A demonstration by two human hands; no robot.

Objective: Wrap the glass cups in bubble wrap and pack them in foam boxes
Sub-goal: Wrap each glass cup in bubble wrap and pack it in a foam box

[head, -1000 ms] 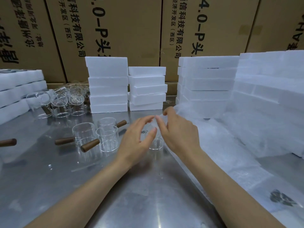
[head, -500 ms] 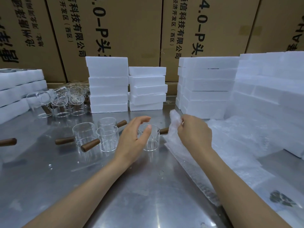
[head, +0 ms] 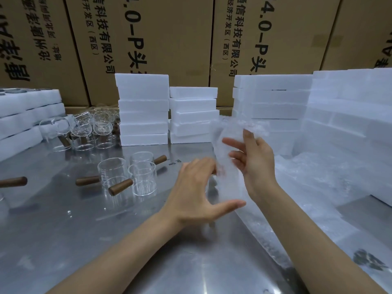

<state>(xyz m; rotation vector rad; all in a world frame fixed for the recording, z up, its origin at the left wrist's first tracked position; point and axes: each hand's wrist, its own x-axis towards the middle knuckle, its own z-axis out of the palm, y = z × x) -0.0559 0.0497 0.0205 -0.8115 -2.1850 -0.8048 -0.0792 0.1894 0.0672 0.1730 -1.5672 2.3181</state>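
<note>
Two bare forearms are seen reaching over a shiny steel table (head: 131, 247). The left hand (head: 199, 194) is held with fingers curved and thumb stretched out; whether a clear glass cup is gripped behind it cannot be told. Just beyond its fingertips, a translucent sheet of bubble wrap (head: 231, 145) is lifted by the right hand (head: 254, 164), pinched under the thumb with the other fingers spread. The sheet is probably best drawn snugly round the cup, kept taut. To the left of the fingers, three glass cups with brown wooden handles (head: 135, 175) are standing unwrapped. Beyond, white foam boxes (head: 144, 109) are stacked against cardboard cartons (head: 169, 35).
</note>
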